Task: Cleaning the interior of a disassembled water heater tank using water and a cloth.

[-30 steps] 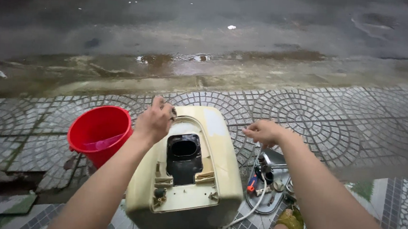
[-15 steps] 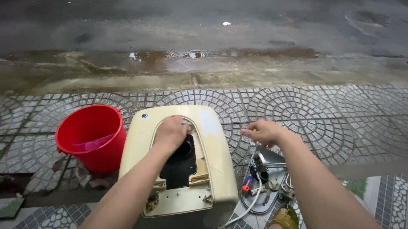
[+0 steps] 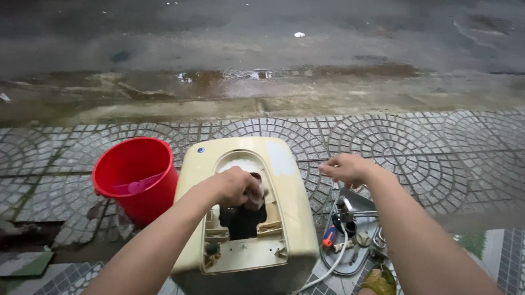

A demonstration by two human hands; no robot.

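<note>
I see the appliance casing standing on the paved floor, near its front edge. The bucket sits just left of the casing, touching or nearly so. A tray of fittings lies right of it. My left hand is over the casing's opening; my right hand hangs above the tray. Behind everything runs the wet road.

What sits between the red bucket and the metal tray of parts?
The cream casing, lying open side up, with the left hand reaching into its opening. The bucket and tray flank it in the head view.
</note>
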